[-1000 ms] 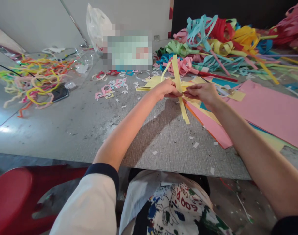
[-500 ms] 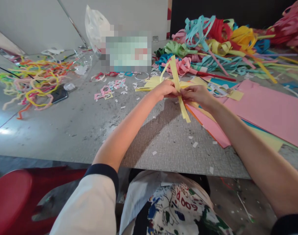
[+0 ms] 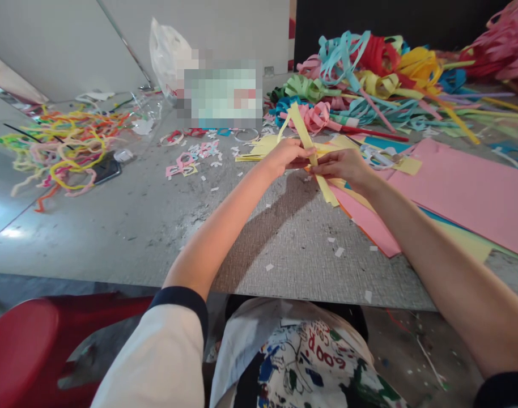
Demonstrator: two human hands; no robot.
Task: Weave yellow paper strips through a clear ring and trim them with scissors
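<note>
Several yellow paper strips (image 3: 300,126) cross between my hands, just above the table. My left hand (image 3: 291,153) pinches them from the left, its fingers closed near the crossing. From the right, my right hand (image 3: 339,168) grips the same strips, fingertips pressed together close to my left hand's. One strip end sticks up and back; other ends slant down toward me. A narrow strip curves in a loop on the left side. Behind and beneath the hands lies a stack of yellow paper (image 3: 259,148). My fingers hide the spot where the strips meet.
Right of my hands are pink sheets (image 3: 463,192) and scissors (image 3: 380,156). A heap of curled paper strips (image 3: 348,85) stands at the back right. Pipe cleaners (image 3: 72,147) and a phone (image 3: 103,170) lie left. A red stool (image 3: 25,345) stands below the table edge.
The yellow strips have turned slightly, their upper end tipping left and lower ends swinging right. Both hands keep their hold in nearly the same place. The view has shifted a little.
</note>
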